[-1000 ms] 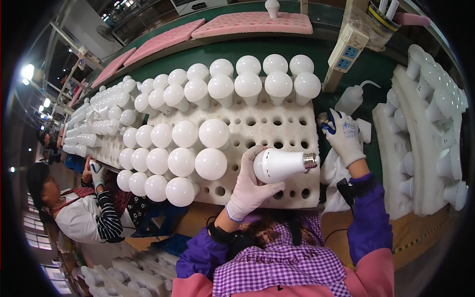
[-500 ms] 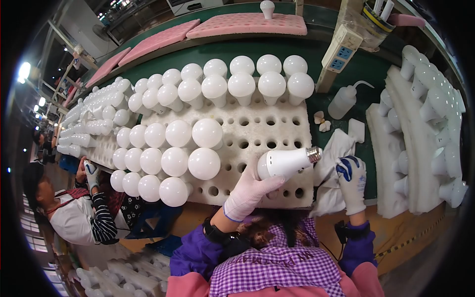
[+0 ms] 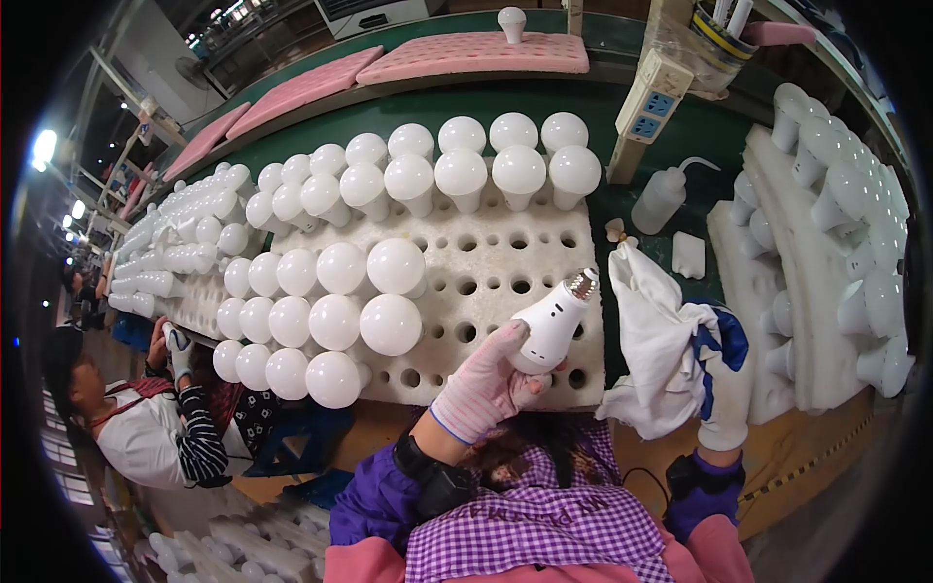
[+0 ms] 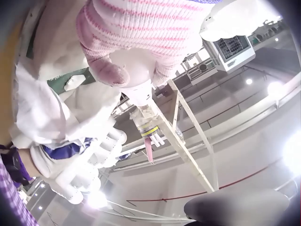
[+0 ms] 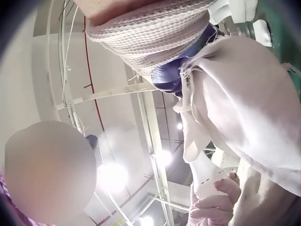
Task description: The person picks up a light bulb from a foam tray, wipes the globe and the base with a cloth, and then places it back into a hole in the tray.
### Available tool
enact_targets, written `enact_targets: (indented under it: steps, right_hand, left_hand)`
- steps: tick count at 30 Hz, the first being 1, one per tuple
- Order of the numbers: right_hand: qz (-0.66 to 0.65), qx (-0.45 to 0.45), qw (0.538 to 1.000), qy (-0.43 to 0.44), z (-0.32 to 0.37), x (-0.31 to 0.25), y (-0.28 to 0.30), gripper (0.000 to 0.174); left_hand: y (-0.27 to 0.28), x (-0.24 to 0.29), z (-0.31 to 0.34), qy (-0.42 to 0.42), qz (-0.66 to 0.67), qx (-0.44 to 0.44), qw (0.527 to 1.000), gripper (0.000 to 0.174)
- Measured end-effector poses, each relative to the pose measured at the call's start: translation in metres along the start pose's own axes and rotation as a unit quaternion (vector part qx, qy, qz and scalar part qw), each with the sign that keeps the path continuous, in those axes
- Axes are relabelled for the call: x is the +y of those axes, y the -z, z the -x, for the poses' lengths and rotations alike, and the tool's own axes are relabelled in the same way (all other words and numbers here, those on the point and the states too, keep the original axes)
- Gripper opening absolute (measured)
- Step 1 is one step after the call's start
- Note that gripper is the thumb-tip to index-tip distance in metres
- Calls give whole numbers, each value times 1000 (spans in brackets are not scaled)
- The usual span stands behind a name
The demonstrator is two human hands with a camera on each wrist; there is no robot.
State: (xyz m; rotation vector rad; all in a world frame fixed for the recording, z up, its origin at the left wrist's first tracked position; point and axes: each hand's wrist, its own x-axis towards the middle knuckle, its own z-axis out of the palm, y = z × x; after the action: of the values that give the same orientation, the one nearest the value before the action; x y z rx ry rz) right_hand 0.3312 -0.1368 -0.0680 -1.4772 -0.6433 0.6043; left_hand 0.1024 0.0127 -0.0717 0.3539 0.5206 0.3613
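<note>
My left hand (image 3: 481,389), in a striped knit glove, grips a white light bulb (image 3: 552,325) by its round end. The bulb's metal screw base points up and away to the right, over the foam tray (image 3: 457,228). In the left wrist view the gloved fingers curl round the bulb (image 4: 136,77). My right hand (image 3: 724,384), in a white glove with blue palm coating, holds a white cloth (image 3: 656,335) bunched in its fingers to the right of the bulb. The cloth (image 5: 244,94) covers much of that hand's fingers in the right wrist view.
Rows of bulbs (image 3: 392,325) stand in the tray's holes. A squeeze bottle (image 3: 661,199) and a small white block (image 3: 688,255) are beyond the cloth. More bulb-filled foam trays (image 3: 768,389) stand at right. Another person (image 3: 146,418) works at left.
My right hand has moved from near the squeeze bottle back towards me and picked up the cloth, lifting it. The left hand has tilted the bulb so its base points more upward.
</note>
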Motion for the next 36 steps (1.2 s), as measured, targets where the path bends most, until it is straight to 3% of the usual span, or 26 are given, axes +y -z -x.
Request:
enact_targets:
  steps: [2, 4, 6, 7, 8, 9, 11, 12, 14, 15, 16, 18, 19, 20, 21, 22, 23, 24, 26, 27, 28, 30, 31, 33, 34, 36]
  right_hand:
    - [-22, 1, 1000, 0, 2, -6, 0, 25]
    - [-22, 6, 995, 92, 7, -20, -12, 26]
    - [41, -86, 971, 220, 12, -31, -26, 37]
    - [213, -176, 922, 273, 10, -50, -29, 45]
    - [388, -215, 832, 333, 13, -62, -45, 45]
    - [458, -254, 774, 357, 13, -59, -65, 47]
    - [456, -279, 786, 311, 15, -39, -80, 50]
    - [457, -291, 790, 287, 14, -37, -81, 50]
    - [421, -316, 816, 238, 8, -45, -82, 50]
    - [383, -336, 839, 191, 3, -49, -81, 49]
    - [310, -338, 875, 159, -3, -43, -80, 44]
    - [214, -391, 892, 73, -14, -34, -72, 38]
    - [191, -416, 885, 87, -18, -29, -68, 35]
    - [166, -442, 876, 98, -21, -22, -63, 33]
    - [67, -435, 897, -48, -21, -17, -61, 35]
    - [113, -432, 894, 17, -27, -19, -57, 36]
    - [135, -361, 922, -32, -29, -30, -50, 36]
    - [156, -287, 942, -82, -30, -40, -43, 36]
    - [207, -184, 961, -14, -39, -33, -22, 33]
    - [247, -155, 957, 6, -40, -31, -15, 32]
    - [326, -159, 928, 86, -45, -24, -10, 32]
    - [560, -188, 725, 354, -55, -14, -4, 33]
    - [559, -188, 725, 356, -52, -13, -7, 33]
    - [493, -80, 820, 279, -38, -21, -24, 37]
    - [340, -133, 915, 173, -30, -39, -35, 39]
    - [60, -253, 965, -41, -23, -49, -46, 45]
  left_hand:
    - [9, -2, -2, -16, -65, 4, 998, 60]
    - [8, -2, -1, -36, -129, 8, 991, 61]
    - [-7, 0, 2, -79, -444, 101, 887, 61]
    - [9, -13, -10, -165, -503, 81, 845, 63]
    - [30, -17, -18, -302, -649, -57, 696, 63]
    - [40, -25, -18, -318, -643, -95, 690, 61]
    - [18, -25, -15, -400, -618, -105, 669, 58]
    - [22, -25, -13, -402, -616, -105, 669, 58]
    - [35, -26, -4, -120, -401, -141, 897, 55]
    - [35, -27, -3, -258, -593, -162, 745, 55]
    - [25, -23, -1, -257, -592, -165, 746, 55]
    - [-4, -10, 5, -280, -758, -192, 557, 56]
    - [-13, -8, 9, -392, -751, -169, 504, 61]
    - [-12, -11, 8, -393, -749, -170, 506, 61]
    - [-13, -13, 8, -421, -749, -173, 482, 62]
    - [-15, -12, 8, -449, -748, -176, 457, 62]
    - [-19, -6, 9, -391, -754, -163, 502, 65]
    - [-14, -8, 10, -391, -754, -164, 502, 65]
    - [2, -15, 10, -350, -504, -32, 789, 66]
    - [6, -14, 8, -287, -418, -13, 862, 68]
    - [11, -11, 7, -290, -418, -11, 861, 68]
    - [17, -3, 5, -73, -113, -36, 990, 66]
    - [16, -7, 3, -70, -73, -21, 995, 63]
    - [17, -8, 0, -63, -60, -28, 996, 62]
    - [17, -9, -1, -53, -49, -34, 997, 60]
    - [15, -9, -1, -56, -70, -28, 996, 61]
